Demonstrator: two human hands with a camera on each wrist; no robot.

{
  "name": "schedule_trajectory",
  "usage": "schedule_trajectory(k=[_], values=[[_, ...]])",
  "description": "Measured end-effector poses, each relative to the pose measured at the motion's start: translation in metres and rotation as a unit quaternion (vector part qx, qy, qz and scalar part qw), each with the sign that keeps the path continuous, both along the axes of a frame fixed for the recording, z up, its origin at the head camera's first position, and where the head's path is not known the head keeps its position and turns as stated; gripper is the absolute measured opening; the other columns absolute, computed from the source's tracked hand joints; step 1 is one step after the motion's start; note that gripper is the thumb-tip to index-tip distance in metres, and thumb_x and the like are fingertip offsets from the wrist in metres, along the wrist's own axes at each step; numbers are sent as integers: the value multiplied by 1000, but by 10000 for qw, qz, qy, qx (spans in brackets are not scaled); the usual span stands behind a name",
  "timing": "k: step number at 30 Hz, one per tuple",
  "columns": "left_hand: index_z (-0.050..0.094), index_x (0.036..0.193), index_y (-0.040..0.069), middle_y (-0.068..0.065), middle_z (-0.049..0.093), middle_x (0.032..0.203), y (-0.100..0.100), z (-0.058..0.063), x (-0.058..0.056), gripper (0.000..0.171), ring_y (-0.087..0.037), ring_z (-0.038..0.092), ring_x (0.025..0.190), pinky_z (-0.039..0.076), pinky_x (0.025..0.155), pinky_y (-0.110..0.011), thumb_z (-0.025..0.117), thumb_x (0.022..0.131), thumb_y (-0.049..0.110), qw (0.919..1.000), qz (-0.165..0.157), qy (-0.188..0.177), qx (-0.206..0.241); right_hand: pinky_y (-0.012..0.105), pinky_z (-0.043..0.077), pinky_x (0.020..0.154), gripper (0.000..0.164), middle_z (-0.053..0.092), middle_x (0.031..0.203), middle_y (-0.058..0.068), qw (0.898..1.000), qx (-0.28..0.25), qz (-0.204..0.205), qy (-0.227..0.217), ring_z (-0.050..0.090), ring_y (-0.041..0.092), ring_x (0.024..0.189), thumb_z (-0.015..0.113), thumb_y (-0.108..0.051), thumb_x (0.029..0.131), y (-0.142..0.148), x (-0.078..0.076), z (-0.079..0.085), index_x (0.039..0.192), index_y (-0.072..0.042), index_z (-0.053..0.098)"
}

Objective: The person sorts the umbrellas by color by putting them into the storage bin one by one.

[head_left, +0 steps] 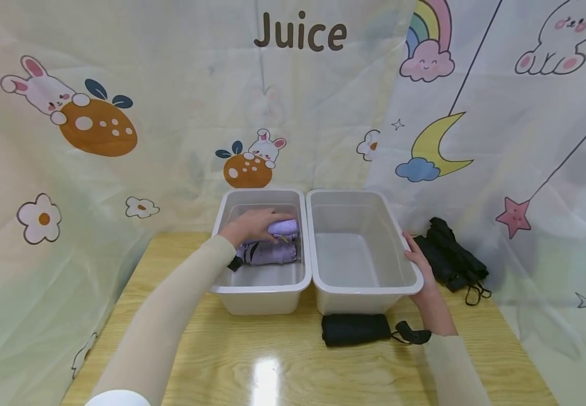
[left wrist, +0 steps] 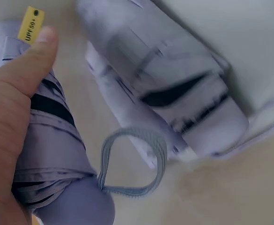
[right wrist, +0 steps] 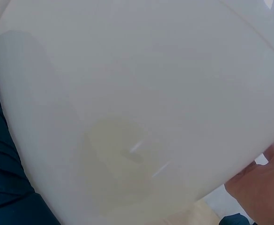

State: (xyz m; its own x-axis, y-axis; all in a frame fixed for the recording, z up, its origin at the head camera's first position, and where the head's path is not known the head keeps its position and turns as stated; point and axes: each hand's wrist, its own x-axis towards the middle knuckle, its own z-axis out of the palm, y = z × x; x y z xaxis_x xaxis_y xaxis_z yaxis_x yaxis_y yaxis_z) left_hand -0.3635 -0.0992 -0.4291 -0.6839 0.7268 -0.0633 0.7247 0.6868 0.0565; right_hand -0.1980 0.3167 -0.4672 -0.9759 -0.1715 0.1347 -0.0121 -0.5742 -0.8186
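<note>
A folded lavender umbrella (left wrist: 57,140) with a yellow UPF50+ tag is in my left hand (head_left: 256,224), inside the left grey-white bin (head_left: 257,290). The thumb (left wrist: 33,61) lies along its side, and a grey wrist loop (left wrist: 160,159) hangs from its end. Two more folded lavender umbrellas (head_left: 267,254) lie side by side on that bin's floor, close by the hand. My right hand (head_left: 422,265) holds the outer right rim of the right bin (head_left: 369,290); part of it shows at the bin's edge in the right wrist view.
The two bins stand side by side on a wooden table (head_left: 212,361). A black folded umbrella (head_left: 356,329) lies in front of the right bin. Another black umbrella (head_left: 450,254) lies loosely bundled to its right. A printed curtain (head_left: 171,113) hangs behind.
</note>
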Motion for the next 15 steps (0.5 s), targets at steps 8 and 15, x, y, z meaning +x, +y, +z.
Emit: schedule_trajectory(k=[8, 15], values=[[38, 150, 33, -5, 47, 144, 1, -4, -10, 83, -26, 46, 126, 38, 103, -46, 80, 79, 40, 9984, 178, -463, 253, 30, 51, 85, 51, 44, 142, 2, 9996, -125, 159, 198, 55, 16, 108, 21, -8, 106, 1, -1, 1, 156, -18, 17], [46, 147, 26, -1, 49, 143, 2, -18, -19, 86, -20, 49, 122, 38, 103, -42, 87, 72, 35, 9874, 362, -1241, 913, 31, 51, 86, 51, 47, 140, 3, 9996, 21, 127, 250, 55, 16, 107, 22, -7, 106, 0, -1, 1, 156, -15, 14]])
